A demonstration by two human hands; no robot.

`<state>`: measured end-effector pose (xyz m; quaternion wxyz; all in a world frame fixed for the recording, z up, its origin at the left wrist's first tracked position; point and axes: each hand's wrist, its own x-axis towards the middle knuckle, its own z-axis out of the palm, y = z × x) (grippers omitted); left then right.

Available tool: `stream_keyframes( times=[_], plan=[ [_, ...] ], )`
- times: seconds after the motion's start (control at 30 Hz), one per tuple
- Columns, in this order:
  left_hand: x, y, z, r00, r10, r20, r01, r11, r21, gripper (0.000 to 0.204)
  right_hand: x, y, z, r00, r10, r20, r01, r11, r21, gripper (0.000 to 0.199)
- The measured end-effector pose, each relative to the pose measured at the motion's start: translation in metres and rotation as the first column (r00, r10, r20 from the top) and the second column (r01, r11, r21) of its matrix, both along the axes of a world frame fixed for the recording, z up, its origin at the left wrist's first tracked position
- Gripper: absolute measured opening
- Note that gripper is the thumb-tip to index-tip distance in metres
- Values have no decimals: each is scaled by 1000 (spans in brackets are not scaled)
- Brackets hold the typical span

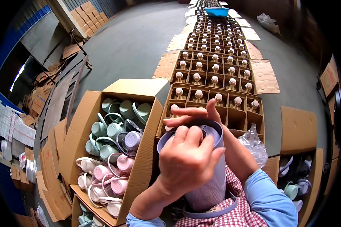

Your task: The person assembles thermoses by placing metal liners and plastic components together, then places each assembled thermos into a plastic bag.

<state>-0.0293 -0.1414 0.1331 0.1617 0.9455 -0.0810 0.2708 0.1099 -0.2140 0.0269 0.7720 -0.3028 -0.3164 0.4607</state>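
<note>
In front of me stands a tall purple jug, its wide mouth facing up and a purple strap loop near its base, against my checked apron. My left hand is over the mouth with its fingers curled down at the opening; what they grip is hidden. Around the far side of the rim, my right hand has its fingers stretched out and its thumb raised, with the wrist beside the jug. To the left, an open carton holds green, pink, white and purple lids with loop handles.
Ahead, a long row of divided cartons holds white-capped bottles. Clear plastic lies at the nearest one's right corner. A blue basin rests far along the row. Another open carton stands right; flattened cardboard leans left.
</note>
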Motion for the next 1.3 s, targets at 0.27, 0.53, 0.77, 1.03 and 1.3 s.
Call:
stream_keyframes(
  times=[0.27,0.53,0.77,1.03,1.3],
  plan=[
    [-2,57,-16,945,-313,89,325,928,-185,19,8,-13,10,986,-125,109,125,992,6,78],
    [1,51,-36,919,-358,166,390,890,-236,22,28,-8,4,968,-123,219,143,987,-78,25],
    [6,24,1,965,-261,34,262,947,-187,22,41,10,-12,973,-204,112,167,947,275,27],
    [0,73,-41,857,-455,241,512,799,-316,17,0,-19,43,921,-185,342,253,954,-164,21],
    [5,12,-8,980,-186,71,191,979,-67,17,36,0,0,992,43,122,-49,998,41,22]
  ],
)
